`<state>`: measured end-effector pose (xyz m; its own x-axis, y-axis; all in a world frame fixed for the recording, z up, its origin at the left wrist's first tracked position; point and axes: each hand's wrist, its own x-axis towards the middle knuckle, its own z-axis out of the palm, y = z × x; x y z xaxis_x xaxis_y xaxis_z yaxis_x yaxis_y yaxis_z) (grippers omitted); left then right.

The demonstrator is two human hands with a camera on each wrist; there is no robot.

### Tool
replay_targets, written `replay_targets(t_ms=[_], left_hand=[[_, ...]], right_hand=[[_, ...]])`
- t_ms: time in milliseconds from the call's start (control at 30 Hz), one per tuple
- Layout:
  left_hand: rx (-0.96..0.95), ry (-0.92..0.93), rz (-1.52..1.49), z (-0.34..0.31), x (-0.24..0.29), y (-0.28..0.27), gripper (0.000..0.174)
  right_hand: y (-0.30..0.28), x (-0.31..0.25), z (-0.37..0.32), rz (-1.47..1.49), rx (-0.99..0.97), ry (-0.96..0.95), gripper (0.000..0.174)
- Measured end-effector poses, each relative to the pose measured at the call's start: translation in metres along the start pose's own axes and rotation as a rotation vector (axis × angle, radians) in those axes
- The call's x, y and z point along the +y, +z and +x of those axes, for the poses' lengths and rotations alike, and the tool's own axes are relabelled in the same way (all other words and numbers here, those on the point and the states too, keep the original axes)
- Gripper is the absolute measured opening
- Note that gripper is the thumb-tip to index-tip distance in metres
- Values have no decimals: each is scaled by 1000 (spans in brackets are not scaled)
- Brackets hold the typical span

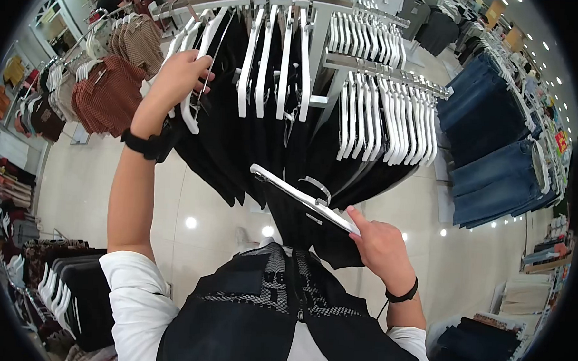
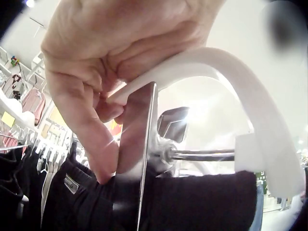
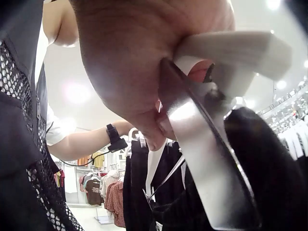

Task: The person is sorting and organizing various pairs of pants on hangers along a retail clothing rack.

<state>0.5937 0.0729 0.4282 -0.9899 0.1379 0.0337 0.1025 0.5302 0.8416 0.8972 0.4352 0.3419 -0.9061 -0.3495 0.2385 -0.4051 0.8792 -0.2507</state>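
My left hand (image 1: 179,79) is up at the left end of the rack, its fingers round a white hanger (image 1: 209,36). In the left wrist view that hand (image 2: 120,62) pinches the white hanger (image 2: 250,96) beside a metal clip (image 2: 137,130), with black garment (image 2: 207,197) hanging below. Lower down, my right hand (image 1: 383,249) grips the end of another white hanger (image 1: 288,190), tilted, its hook free of any rail and black clothing (image 1: 287,219) under it. The right wrist view has the hand (image 3: 149,53) round the hanger (image 3: 236,48) by a metal clip (image 3: 207,159).
Black garments on white hangers (image 1: 284,70) fill the rack ahead; more hangers (image 1: 388,120) crowd a lower rail (image 1: 397,75) to the right. Jeans (image 1: 492,112) hang at the right, checked shirts (image 1: 105,95) at the left, dark clothes (image 1: 91,288) at lower left.
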Motion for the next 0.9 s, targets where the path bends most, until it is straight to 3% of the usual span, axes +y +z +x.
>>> replay_targets(t_ms=[133,367,467,633,733,800,867,900], left_hand=[[37,-43,155,-51,-7,-5,36],[157,-134,219,-122,-71,-28,30],[213,-148,222,-148,-86,-38,31],[347,-168,362,-208,-116,-53,34],[425,-179,519,-229,-148,-52,39],[391,-194,572,-241,-162,-49,41],[359,-222,569,-250,-178,-45,39],[354,-214,581,-255,-188,-42,37]], right_hand=[[0,17,-4,-50,2,-54,57],[-12,35,15,-318,-28,-99,57],[0,53,19,-164,44,-113,56],[16,66,30,-95,-20,-239,60],[17,55,44,-170,6,-58,64],[24,56,48,-20,-47,153,64],[37,57,50,-121,15,87,63],[42,56,52,-99,24,149,62]])
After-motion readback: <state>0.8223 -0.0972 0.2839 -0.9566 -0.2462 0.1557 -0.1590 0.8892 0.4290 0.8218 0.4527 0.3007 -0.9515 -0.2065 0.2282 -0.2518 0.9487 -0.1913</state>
